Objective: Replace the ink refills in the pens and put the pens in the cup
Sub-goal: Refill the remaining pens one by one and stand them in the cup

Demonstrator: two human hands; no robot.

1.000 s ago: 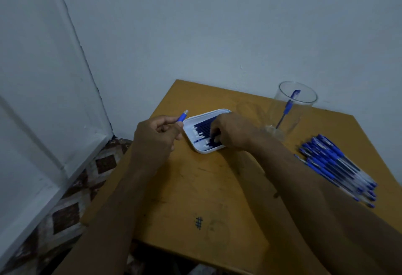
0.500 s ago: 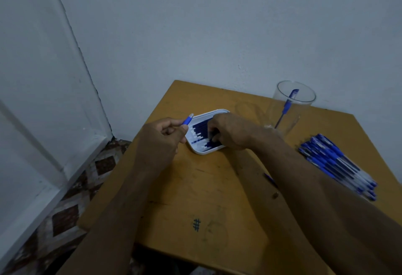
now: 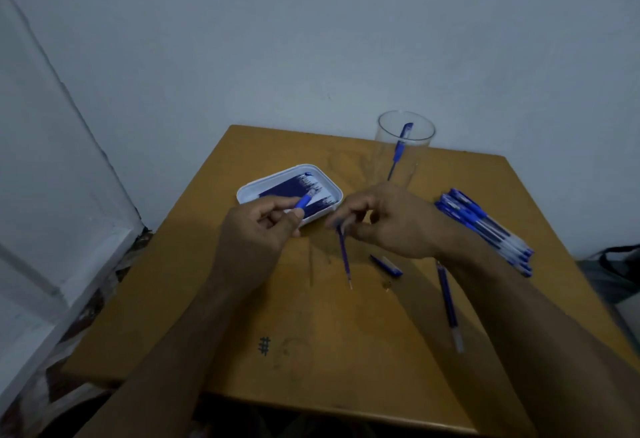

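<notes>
My left hand (image 3: 258,226) grips a blue pen barrel (image 3: 304,201), its tip pointing up and right over the white tray (image 3: 252,188) of dark blue refills. My right hand (image 3: 388,221) pinches the top of a blue refill (image 3: 344,257) that hangs down toward the table. A clear cup (image 3: 406,146) stands at the back with one blue pen (image 3: 401,146) in it. A pile of blue pens (image 3: 485,226) lies at the right. A blue pen part (image 3: 386,265) and another refill (image 3: 448,306) lie on the table near my right forearm.
The wooden table (image 3: 311,326) stands in a corner against a pale wall, with a white frame at the left. A small black mark (image 3: 264,345) is drawn near the front edge. A dark bag (image 3: 616,264) sits on the floor at the right.
My right hand has come out of the tray and now holds a refill in front of it. My left hand with the barrel has moved toward the middle. The view has shifted.
</notes>
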